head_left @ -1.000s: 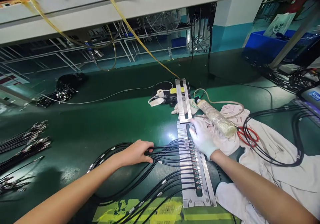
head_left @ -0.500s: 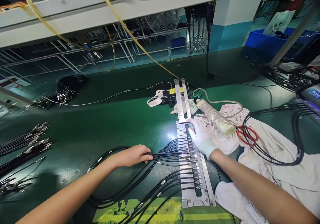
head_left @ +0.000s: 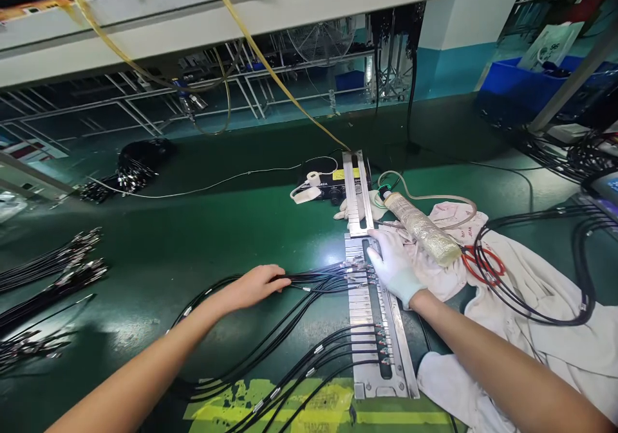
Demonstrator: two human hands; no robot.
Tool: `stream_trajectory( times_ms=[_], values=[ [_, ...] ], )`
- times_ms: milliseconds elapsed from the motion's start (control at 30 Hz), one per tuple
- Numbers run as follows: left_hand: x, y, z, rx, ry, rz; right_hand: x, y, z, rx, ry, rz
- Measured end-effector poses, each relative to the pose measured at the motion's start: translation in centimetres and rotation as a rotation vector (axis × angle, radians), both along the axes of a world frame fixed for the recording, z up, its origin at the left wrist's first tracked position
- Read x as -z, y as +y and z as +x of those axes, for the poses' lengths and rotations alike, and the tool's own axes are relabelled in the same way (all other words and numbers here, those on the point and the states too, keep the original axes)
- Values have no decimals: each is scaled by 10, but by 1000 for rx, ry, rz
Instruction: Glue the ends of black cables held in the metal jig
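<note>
My bare left hand (head_left: 255, 285) is closed around a bundle of thin black cables (head_left: 313, 280), left of a slotted metal fixture (head_left: 360, 317). The bundle's metal-tipped ends are bunched over the fixture's upper part, close to my right hand. My right hand (head_left: 393, 269), in a white glove, grips the fixture's right side near its upper end, thumb and forefinger apart; its other fingers are partly hidden. Several other black cables (head_left: 333, 343) lie across the lower slots, with their connectors in a row beside the long opening.
Beyond the fixture, a second slotted metal plate (head_left: 355, 195) leans on a black box (head_left: 331, 185). To the right lie a wrapped bottle (head_left: 422, 227), red-handled scissors (head_left: 483, 262) and white cloth (head_left: 526, 291). Cable bundles (head_left: 53, 285) lie at left.
The cables in my left hand have come out of the middle slots, and their ends are now bunched higher up the fixture. My right hand stays on the fixture; the lower cables remain in place.
</note>
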State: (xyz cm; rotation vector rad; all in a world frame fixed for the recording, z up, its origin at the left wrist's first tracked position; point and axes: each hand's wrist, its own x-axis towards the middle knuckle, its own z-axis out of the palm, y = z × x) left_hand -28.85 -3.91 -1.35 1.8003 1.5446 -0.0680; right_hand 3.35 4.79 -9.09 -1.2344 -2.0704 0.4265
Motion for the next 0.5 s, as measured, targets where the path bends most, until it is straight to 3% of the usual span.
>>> stream_trajectory(
  times_ms=[133,200,367,500],
  values=[
    [6,-15,27,-161,208,327,-1,0,1,-2,0,0],
    [6,-31,41,-172,250,397,0,0,1,0,-7,-7],
    [13,-68,62,-159,172,54,0,0,0,1,-20,-30],
    [24,-72,69,-174,105,22,-1,0,0,-3,-20,-40]
  ],
)
